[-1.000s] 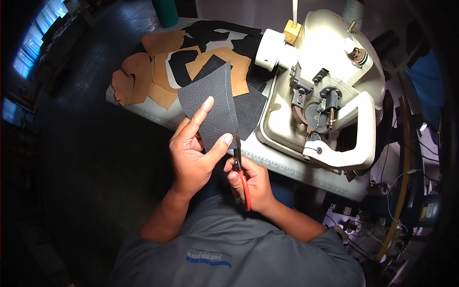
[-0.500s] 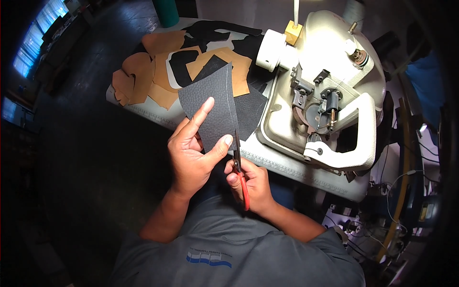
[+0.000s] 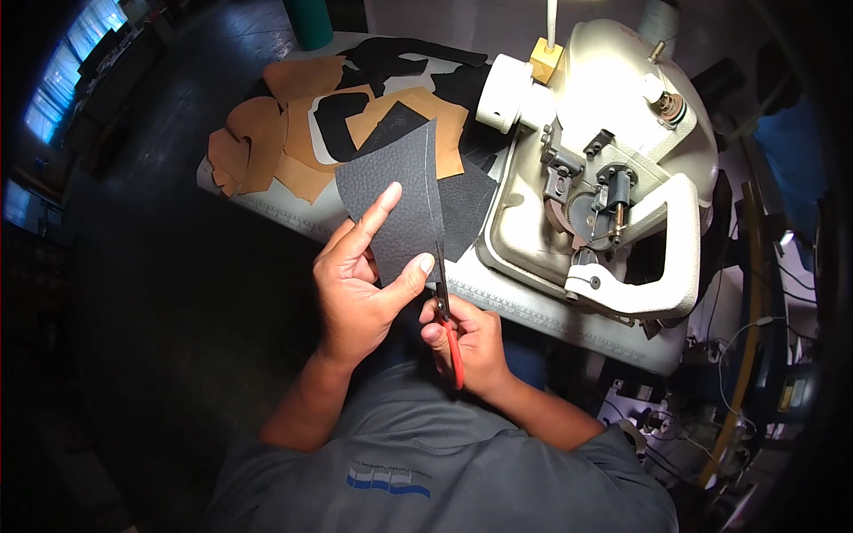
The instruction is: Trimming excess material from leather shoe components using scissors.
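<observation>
My left hand (image 3: 360,275) grips a dark grey piece of grained leather (image 3: 387,197) by its lower part. The thumb and index finger lie across its face; the other fingers go behind it. A thin pale line runs along the piece's right edge. My right hand (image 3: 471,342) is closed around the red handles of a pair of scissors (image 3: 453,342). Their dark blades point away from me and sit at the lower right edge of the leather, close to my left thumb. Both hands are above my lap, in front of the table's near edge.
A white sewing-type machine (image 3: 613,178) with a looped arm stands on the right of the table (image 3: 533,315). Tan leather pieces (image 3: 253,147) and black ones (image 3: 418,53) lie overlapping on the left part. A green cylinder (image 3: 307,22) stands at the back. Cables hang at the right.
The leather piece and my left hand have shifted very slightly to the right. The scissors remain at the same edge, with hardly any movement.
</observation>
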`<action>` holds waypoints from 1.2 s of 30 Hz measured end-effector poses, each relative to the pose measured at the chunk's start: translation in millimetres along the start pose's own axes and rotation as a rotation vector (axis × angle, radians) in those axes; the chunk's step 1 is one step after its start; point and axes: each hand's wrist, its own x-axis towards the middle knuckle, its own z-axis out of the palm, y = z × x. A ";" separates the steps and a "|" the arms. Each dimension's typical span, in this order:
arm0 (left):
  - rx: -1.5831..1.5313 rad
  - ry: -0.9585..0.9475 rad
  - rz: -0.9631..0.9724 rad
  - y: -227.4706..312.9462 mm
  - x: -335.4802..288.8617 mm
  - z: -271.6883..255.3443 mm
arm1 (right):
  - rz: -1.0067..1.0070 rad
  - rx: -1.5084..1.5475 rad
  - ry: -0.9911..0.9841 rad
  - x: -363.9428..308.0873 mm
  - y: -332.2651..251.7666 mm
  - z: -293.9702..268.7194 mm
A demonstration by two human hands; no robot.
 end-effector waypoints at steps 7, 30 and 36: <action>-0.066 -0.073 -0.070 8.3 -7.5 3.9 | -0.110 0.033 0.040 2.9 7.7 -1.6; -0.099 0.007 -0.134 14.7 -10.0 -3.0 | -0.120 -0.011 0.077 3.3 8.5 -3.2; -0.283 -0.005 -0.110 26.3 4.1 2.8 | -0.129 -0.017 0.079 1.3 5.4 -4.0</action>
